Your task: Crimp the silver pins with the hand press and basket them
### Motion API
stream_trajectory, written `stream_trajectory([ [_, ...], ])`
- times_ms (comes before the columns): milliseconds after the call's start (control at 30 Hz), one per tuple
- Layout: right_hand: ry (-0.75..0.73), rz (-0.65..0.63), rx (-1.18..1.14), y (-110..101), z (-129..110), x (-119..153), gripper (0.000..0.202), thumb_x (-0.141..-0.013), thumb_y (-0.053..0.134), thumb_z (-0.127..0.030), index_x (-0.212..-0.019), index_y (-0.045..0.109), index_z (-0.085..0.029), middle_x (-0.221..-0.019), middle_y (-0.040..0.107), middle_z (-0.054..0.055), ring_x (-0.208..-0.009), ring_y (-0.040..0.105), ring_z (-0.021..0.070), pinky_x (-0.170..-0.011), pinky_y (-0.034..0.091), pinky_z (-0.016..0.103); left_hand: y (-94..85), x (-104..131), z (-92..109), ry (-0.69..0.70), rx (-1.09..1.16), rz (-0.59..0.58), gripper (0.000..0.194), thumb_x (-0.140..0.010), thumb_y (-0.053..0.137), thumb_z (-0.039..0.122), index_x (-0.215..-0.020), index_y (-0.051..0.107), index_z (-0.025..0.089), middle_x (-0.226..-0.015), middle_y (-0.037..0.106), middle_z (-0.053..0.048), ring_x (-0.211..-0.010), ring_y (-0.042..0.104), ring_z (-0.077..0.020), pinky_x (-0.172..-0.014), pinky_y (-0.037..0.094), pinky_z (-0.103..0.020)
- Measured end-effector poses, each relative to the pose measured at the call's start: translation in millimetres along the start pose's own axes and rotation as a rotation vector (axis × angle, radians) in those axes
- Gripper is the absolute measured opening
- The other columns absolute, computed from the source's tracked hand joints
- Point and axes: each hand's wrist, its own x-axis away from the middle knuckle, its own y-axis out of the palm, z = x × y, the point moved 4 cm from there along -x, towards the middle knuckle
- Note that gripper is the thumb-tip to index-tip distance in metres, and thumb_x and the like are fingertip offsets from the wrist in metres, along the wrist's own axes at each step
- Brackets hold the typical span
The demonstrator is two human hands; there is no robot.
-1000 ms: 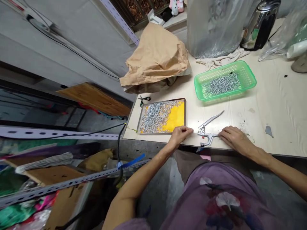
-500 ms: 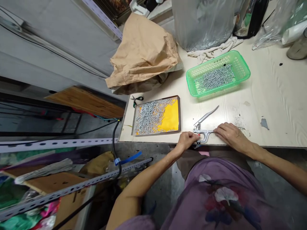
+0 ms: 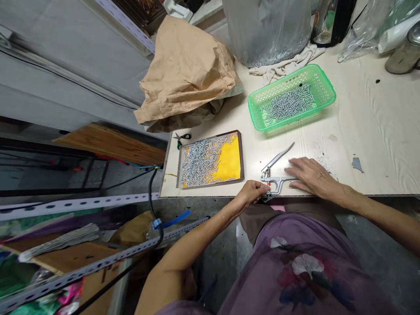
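A pale wooden worktop (image 3: pixel 364 135) seen from the wearer's head, with two bare hands at its front edge; silver hand pliers (image 3: pixel 277 180) lie at that front edge, near its middle, one lever slanting up toward the back right and the lower handle pointing right; the left hand (image 3: pixel 253 191) is at the pliers' front end, beside a small red part, its thumb and fingers drawn narrow, though whether they hold some small piece cannot be told; the right hand (image 3: pixel 313 178), blurred, has its fingers spread wide over the end of the lower handle, and whether it touches the handle is unclear; left of the pliers, near the worktop's front left corner, sits a shallow tray (image 3: pixel 242 153) with a yellow base, small silver pieces (image 3: pixel 201 162) heaped over its left part and the yellow bare at its right; dark-handled scissors (image 3: pixel 182 138) lie just behind the tray, by the worktop's left edge; behind them slumps a crumpled brown paper bag (image 3: pixel 190 70); a green basket (image 3: pixel 328 98) stands behind the pliers, well back from the front edge, with more small silver pieces inside; toward the back edge are a pale cloth (image 3: pixel 288 63) and a large clear plastic bag (image 3: pixel 269 30); a metal-lidded jar (image 3: pixel 402 59) stands near the back right.
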Motion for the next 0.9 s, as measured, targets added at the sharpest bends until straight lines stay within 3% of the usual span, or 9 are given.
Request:
stream_trajectory([
  [67,-0.007,-0.039,0.034,-2,12,-10,0.066,-0.086,0.062,-0.049,-0.142,0.044,-0.018,-0.15,0.04,0.02,-0.133,0.039,0.0375,-0.097,0.04,0.05,0.8,0,3,-0.015,-0.002,0.008,0.027,-0.076,0.07,0.035,-0.065,0.059,0.013,-0.036,0.037,0.01,-0.032,0.028,-0.0039,-0.035,0.019,-0.018],
  [133,-0.027,-0.097,0.065,0,24,-22,0.093,-0.077,0.067,-0.061,-0.15,0.03,-0.018,-0.156,0.029,0.021,-0.141,0.026,0.0407,-0.105,0.032,0.056,1.8,1,5,-0.034,0.003,0.019,0.025,-0.077,0.069,0.031,-0.064,0.059,0.013,-0.036,0.037,0.01,-0.032,0.028,-0.0038,-0.035,0.02,-0.018],
  [233,-0.061,-0.19,0.088,6,35,-38,0.107,-0.068,0.071,-0.068,-0.151,0.027,-0.016,-0.15,0.039,0.022,-0.138,0.031,0.0416,-0.107,0.029,0.058,3.2,2,6,-0.043,0.024,0.031,0.024,-0.078,0.07,0.028,-0.063,0.058,0.013,-0.036,0.038,0.01,-0.032,0.029,-0.0037,-0.034,0.021,-0.018],
  [400,-0.087,-0.28,0.119,4,30,-47,0.089,-0.071,0.072,-0.059,-0.14,0.043,-0.01,-0.123,0.061,0.019,-0.113,0.051,0.0368,-0.1,0.034,0.053,5.3,3,5,-0.035,0.061,0.045,0.026,-0.079,0.072,0.027,-0.063,0.058,0.013,-0.036,0.038,0.01,-0.031,0.03,-0.0031,-0.032,0.022,-0.016],
  [567,-0.105,-0.285,0.101,-6,23,-39,0.07,-0.077,0.071,-0.047,-0.131,0.05,-0.008,-0.113,0.064,0.017,-0.102,0.053,0.032,-0.091,0.037,0.043,8.5,4,0,-0.041,0.117,0.112,0.021,-0.081,0.071,0.026,-0.069,0.061,0.012,-0.037,0.038,0.011,-0.031,0.032,-0.0043,-0.032,0.032,-0.016],
  [733,-0.115,-0.197,0.003,-8,19,-29,0.056,-0.083,0.067,-0.036,-0.13,0.049,-0.012,-0.11,0.063,0.014,-0.096,0.051,0.0281,-0.083,0.038,0.038,10.7,5,-8,-0.029,0.165,0.173,0.015,-0.084,0.067,0.022,-0.076,0.06,0.011,-0.046,0.042,0.01,-0.036,0.036,-0.0047,-0.039,0.046,-0.02],
  [800,-0.103,-0.183,-0.021,-7,17,-26,0.047,-0.084,0.066,-0.032,-0.125,0.052,-0.013,-0.107,0.063,0.013,-0.094,0.051,0.027,-0.08,0.038,0.036,7.4,8,-10,0.049,0.107,0.232,0.015,-0.084,0.067,0.024,-0.079,0.06,0.012,-0.055,0.046,0.007,-0.041,0.041,-0.0057,-0.042,0.049,-0.021],
  [900,-0.084,-0.205,-0.031,-5,12,-22,0.034,-0.085,0.064,-0.025,-0.116,0.055,-0.015,-0.102,0.063,0.012,-0.091,0.05,0.0255,-0.074,0.039,0.034,0.1,17,-1,0.377,-0.138,0.454,0.014,-0.085,0.067,0.026,-0.085,0.06,0.014,-0.074,0.057,0.0,-0.061,0.056,-0.011,-0.057,0.056,-0.026],
])
